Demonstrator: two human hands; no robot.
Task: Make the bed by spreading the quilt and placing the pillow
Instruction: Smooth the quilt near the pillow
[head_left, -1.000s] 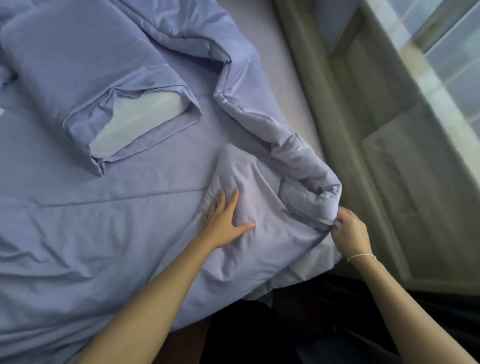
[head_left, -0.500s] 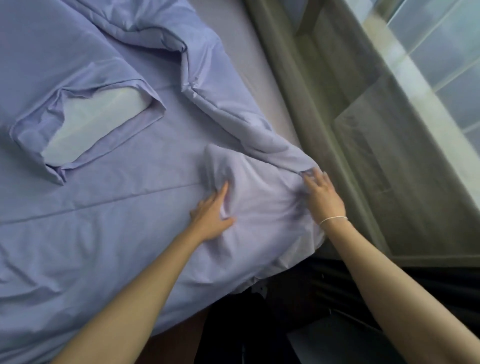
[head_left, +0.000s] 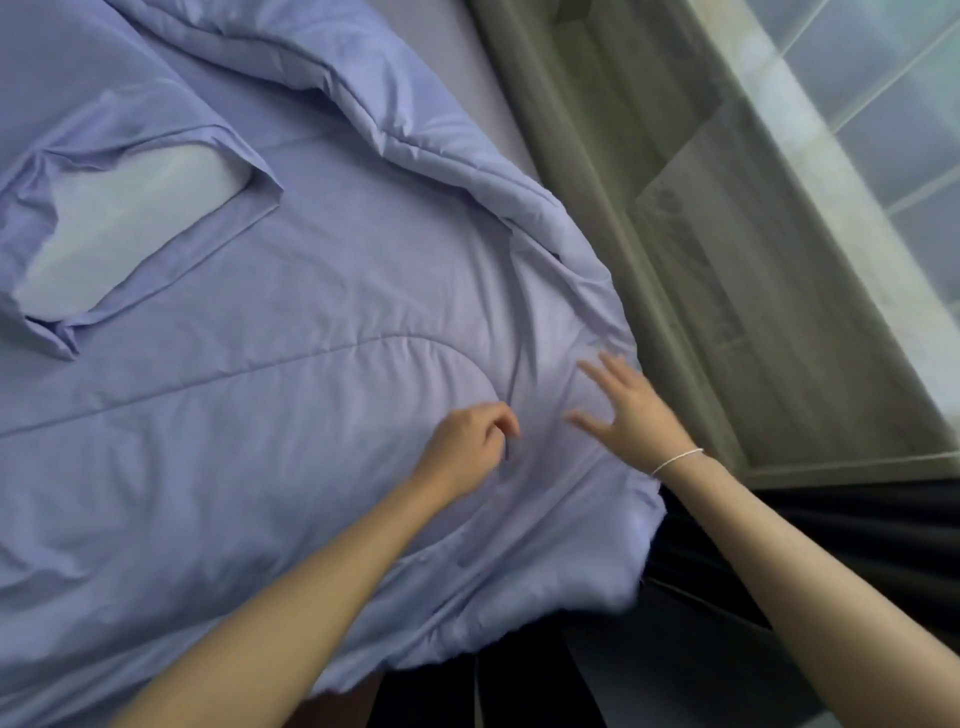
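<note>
A lavender quilt (head_left: 311, 395) covers the bed, with its near right corner lying flat at the bed's edge and a thick folded ridge running along the right side toward the top. My left hand (head_left: 467, 447) sits on that corner with curled fingers that pinch a crease of the quilt. Just to its right, my right hand (head_left: 631, 410) has its fingers spread and lies flat on the quilt near the edge. The pillow (head_left: 130, 228) rests on the quilt at the upper left, its white filling showing through the open end of its lavender case.
A strip of pale bedsheet (head_left: 436, 57) shows at the top beside the quilt's ridge. A grey-green padded bed side (head_left: 576, 171) and a floor strip run along the right, then a window (head_left: 883, 104). Dark fabric (head_left: 831, 545) lies below the bed's corner.
The bunched corner of the quilt has been unfolded and now lies flat. My right hand let go of it and spread open. My left hand went from flat to curled on a crease.
</note>
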